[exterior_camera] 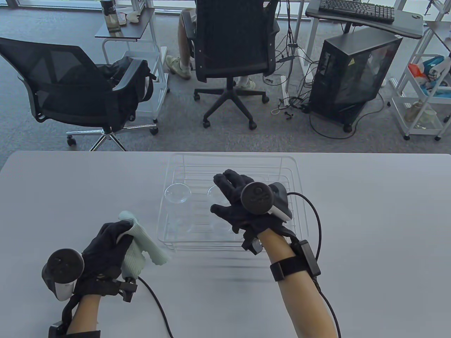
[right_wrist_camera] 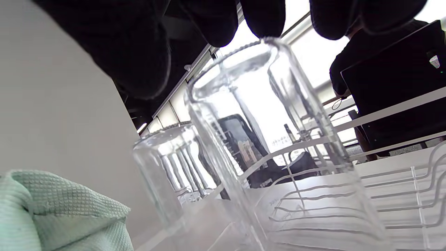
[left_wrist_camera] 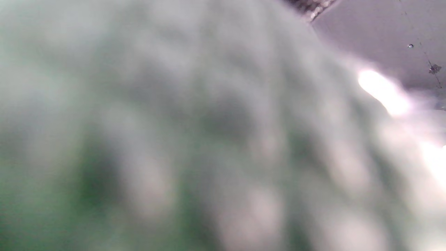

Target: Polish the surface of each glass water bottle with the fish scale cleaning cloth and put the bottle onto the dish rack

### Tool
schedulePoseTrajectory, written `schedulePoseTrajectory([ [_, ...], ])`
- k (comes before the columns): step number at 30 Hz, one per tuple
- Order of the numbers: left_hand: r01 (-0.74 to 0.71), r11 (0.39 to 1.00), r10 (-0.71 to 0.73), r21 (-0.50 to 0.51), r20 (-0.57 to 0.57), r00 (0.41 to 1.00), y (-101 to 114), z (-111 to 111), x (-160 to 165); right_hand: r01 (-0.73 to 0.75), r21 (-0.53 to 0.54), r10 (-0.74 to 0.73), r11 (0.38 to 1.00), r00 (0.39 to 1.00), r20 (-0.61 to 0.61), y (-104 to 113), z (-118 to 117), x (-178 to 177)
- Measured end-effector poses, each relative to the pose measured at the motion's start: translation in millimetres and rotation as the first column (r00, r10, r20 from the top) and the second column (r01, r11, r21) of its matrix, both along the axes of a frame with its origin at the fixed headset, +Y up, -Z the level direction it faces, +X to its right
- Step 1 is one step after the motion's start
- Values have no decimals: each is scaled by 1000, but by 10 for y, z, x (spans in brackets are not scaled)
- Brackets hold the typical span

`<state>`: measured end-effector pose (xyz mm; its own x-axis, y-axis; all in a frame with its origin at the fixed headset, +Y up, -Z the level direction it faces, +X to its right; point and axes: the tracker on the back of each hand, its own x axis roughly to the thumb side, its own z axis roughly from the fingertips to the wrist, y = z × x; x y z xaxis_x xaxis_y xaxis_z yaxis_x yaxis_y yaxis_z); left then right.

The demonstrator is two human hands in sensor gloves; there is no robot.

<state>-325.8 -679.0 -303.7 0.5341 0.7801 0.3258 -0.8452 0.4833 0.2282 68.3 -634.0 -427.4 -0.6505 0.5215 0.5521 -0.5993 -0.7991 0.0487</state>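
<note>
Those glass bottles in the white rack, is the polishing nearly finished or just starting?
Seemingly nearly finished. Two clear glass bottles, one at the left and one nearer the hand, already stand in the white wire dish rack. The right hand hovers open over the nearer one. The left hand grips the pale green fish scale cloth. No unpolished bottle is visible on the table.

Two clear glass bottles are standing upright in the white wire dish rack; black gloved fingertips are hovering above the nearer rim. Pale green textured cloth is lying lower left.
</note>
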Motion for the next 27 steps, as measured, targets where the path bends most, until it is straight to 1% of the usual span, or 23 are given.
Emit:
schedulePoseTrajectory([
  [3,28,999,-28,-17,-19,999,-35,5,6,155,-10,-154,988,987,34,1,134,324],
  [4,36,999,-36,-20,-27,999,-40,5,8,177,-13,-176,984,984,42,-6,169,404],
  [6,52,998,-54,-31,-52,997,-51,-6,6,204,5,-204,979,976,80,-42,300,682],
  [8,51,998,-53,-39,-62,997,-66,-30,-1,172,14,-173,985,981,84,-105,417,870],
  [10,55,997,-59,-49,-87,994,-86,-56,3,76,-1,-76,997,991,113,-175,548,1048],
  [11,71,996,-77,-56,-109,991,-98,-75,6,33,18,-35,999,990,136,-219,637,1163],
  [13,106,991,-118,-76,-162,980,-122,-108,11,19,40,-26,999,982,185,-280,765,1323],
  [16,158,981,-181,-115,-228,957,-185,-178,12,82,45,-91,996,960,266,-395,955,1567],
  [19,189,970,-224,-154,-253,941,-281,-260,-3,174,49,-180,984,926,332,-549,1124,1791],
  [21,210,962,-250,-175,-250,935,-336,-298,-4,175,37,-176,984,913,367,-622,1192,1919],
  [23,230,954,-274,-192,-245,930,-380,-323,9,159,31,-158,987,907,389,-641,1229,2005],
  [25,245,949,-288,-198,-232,929,-401,-332,29,160,36,-161,987,903,398,-655,1237,2042],
  [27,266,942,-308,-203,-219,926,-404,-336,53,151,17,-145,988,907,394,-679,1228,2049],
])
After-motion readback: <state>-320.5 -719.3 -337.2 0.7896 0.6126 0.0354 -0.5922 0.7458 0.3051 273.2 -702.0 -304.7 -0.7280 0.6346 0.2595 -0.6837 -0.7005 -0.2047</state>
